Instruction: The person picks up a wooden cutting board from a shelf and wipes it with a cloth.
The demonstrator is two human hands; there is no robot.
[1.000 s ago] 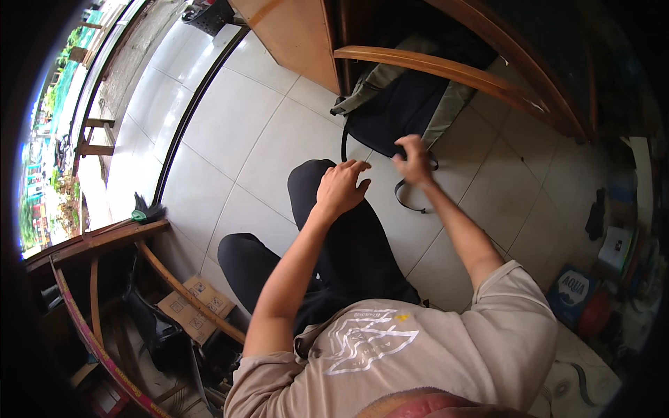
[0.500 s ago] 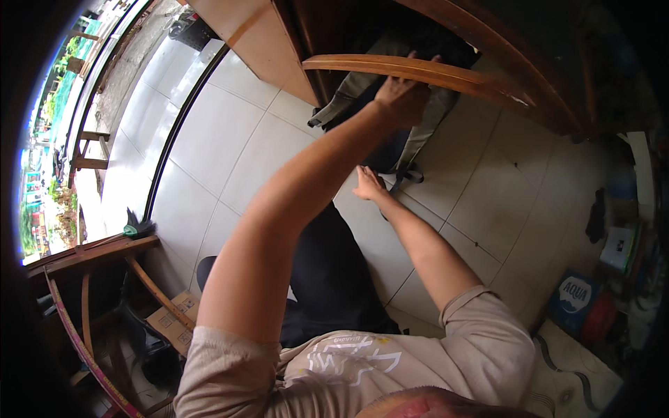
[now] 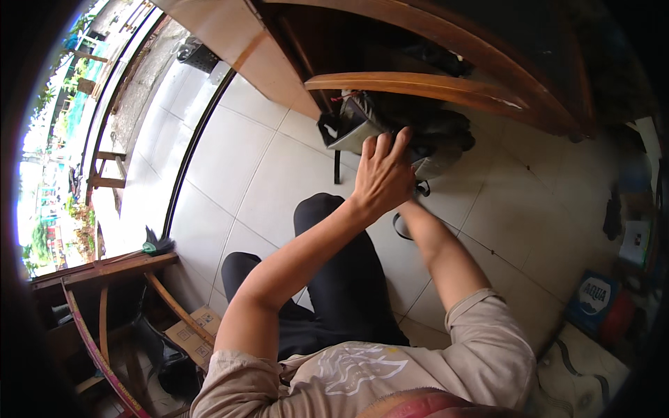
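A black and grey backpack (image 3: 362, 132) rests on the tiled floor beneath a curved wooden bar, its straps trailing onto the tiles. My left hand (image 3: 383, 171) lies over its near side, fingers bent round the edge of the fabric. Just below it, my right hand (image 3: 409, 203) reaches in at the same side of the bag. My left hand covers most of it, so its fingers do not show.
The curved wooden bar (image 3: 411, 85) belongs to dark wooden furniture above the bag. A wooden rack (image 3: 104, 320) and a cardboard box (image 3: 195, 331) stand at the left. At the right are a blue box (image 3: 594, 301) and a patterned mat (image 3: 578, 373). A glass doorway opens at far left.
My left hand has come back toward me from under the wooden bar. The backpack has shifted nearer and looks folded over. My right hand has moved up beside my left.
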